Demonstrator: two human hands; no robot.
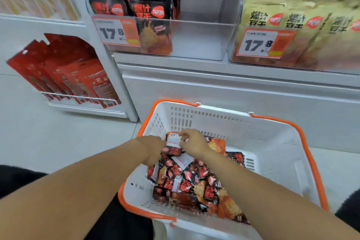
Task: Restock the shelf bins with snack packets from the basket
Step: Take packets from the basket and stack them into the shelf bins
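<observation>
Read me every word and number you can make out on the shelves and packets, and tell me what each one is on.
"17.8": price tag on the half-empty clear bin.
"17.8": price tag on the beige-packet bin.
"爆汁": black packets and beige packets.
Tag small print, red packs and basket packets: too blurred to read.

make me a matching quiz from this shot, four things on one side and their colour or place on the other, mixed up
Things:
1. basket
2. black packets
3. yellow packets
4. red packs

Places or colours:
A. in the clear bin at upper right
B. standing at the left of the half-empty middle bin
C. white with orange handles, on the floor
D. leaning in a wire rack at lower left

Pairs: 1-C, 2-B, 3-A, 4-D
</observation>
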